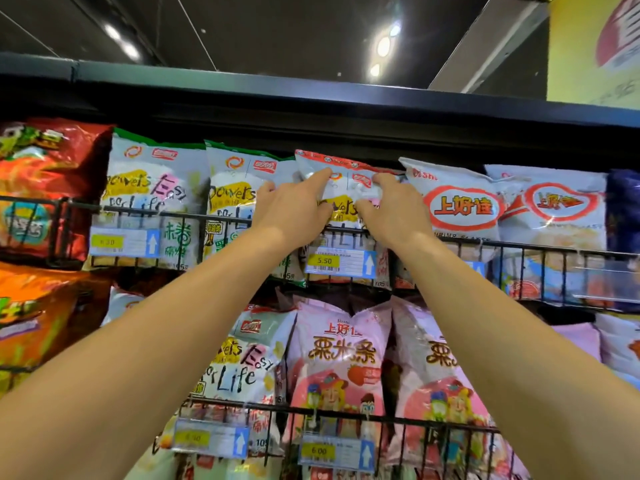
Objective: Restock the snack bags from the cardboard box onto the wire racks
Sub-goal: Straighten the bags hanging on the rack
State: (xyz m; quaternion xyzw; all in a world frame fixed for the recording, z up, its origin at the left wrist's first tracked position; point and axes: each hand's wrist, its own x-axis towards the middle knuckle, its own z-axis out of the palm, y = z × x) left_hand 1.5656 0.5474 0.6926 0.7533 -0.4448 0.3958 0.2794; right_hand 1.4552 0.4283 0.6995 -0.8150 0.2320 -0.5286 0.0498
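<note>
Both my arms reach up to the top wire rack point(214, 216). A white snack bag with a red top edge point(348, 180) stands in that rack between two green-topped white bags and the white-and-red shrimp-chip bags. My left hand point(294, 206) holds its left side, fingers stretched over the upper front and thumb against the front lower down. My right hand point(394, 206) grips its right side, fingers curled over the front. The cardboard box is out of view.
Green-topped white bags point(152, 188) fill the rack to the left, red and orange bags point(45, 181) beyond them. Shrimp-chip bags point(460, 206) sit to the right. A lower wire rack point(346, 415) holds pink bags point(339, 362). A black shelf board point(311, 95) overhangs the top rack.
</note>
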